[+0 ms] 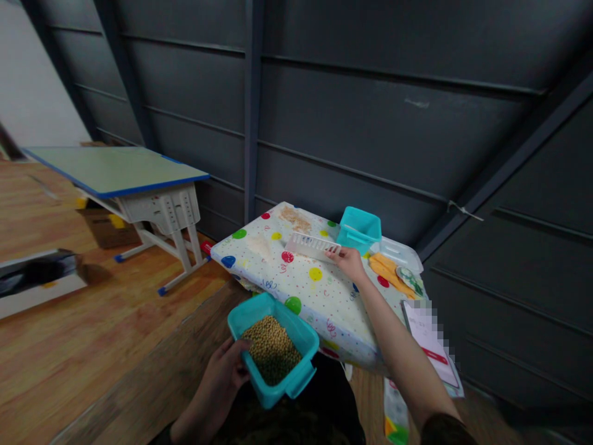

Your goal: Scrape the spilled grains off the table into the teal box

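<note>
My left hand (221, 374) grips the near-left wall of a teal plastic container (301, 326), held tilted in front of the table's edge. Yellowish beans (269, 337) lie inside, with a darker green patch (277, 369) toward the near end. Over the table my right hand (348, 261) has its fingers closed on the right end of a clear, slotted plastic tray (306, 246). Its exact kind is unclear. A pale, grain-like pile (259, 246) lies left of the tray, and a brownish scattered pile (294, 217) lies behind it.
A balloon-print cloth covers the table (273, 272). Behind my right hand stand another teal container (360, 230) and a clear lid (399, 252). An orange cloth (391, 272) and a tablet (433, 346) lie to the right. A green-topped desk (115, 170) stands at left.
</note>
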A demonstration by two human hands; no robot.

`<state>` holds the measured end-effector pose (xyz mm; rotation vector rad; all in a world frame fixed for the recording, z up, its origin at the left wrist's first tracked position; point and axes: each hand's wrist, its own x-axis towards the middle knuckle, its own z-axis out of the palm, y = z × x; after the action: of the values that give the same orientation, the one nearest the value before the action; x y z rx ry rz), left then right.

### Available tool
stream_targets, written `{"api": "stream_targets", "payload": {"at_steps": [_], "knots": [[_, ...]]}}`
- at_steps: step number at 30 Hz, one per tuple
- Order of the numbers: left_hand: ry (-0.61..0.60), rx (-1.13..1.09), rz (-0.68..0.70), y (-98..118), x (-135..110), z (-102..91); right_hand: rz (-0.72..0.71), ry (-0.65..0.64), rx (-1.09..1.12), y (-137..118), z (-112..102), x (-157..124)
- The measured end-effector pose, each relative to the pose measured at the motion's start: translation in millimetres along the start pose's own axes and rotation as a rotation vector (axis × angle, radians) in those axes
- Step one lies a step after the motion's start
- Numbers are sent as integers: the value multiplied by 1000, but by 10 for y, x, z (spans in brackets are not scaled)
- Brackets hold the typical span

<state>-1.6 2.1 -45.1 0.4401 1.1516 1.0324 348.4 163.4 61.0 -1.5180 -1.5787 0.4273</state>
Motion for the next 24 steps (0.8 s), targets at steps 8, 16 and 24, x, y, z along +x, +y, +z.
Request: {"api": "stream_targets", "payload": {"at_steps": [8,16,24], "knots": [[9,-50,-17,-41,41,-25,7,-16,11,-43,-18,1],[0,-75,-25,3,-3,-8,6,-51,45,-88,-49,-26],[-10,-32,14,-19,8,-9,31,-66,56,-66,-64,-19]]}}
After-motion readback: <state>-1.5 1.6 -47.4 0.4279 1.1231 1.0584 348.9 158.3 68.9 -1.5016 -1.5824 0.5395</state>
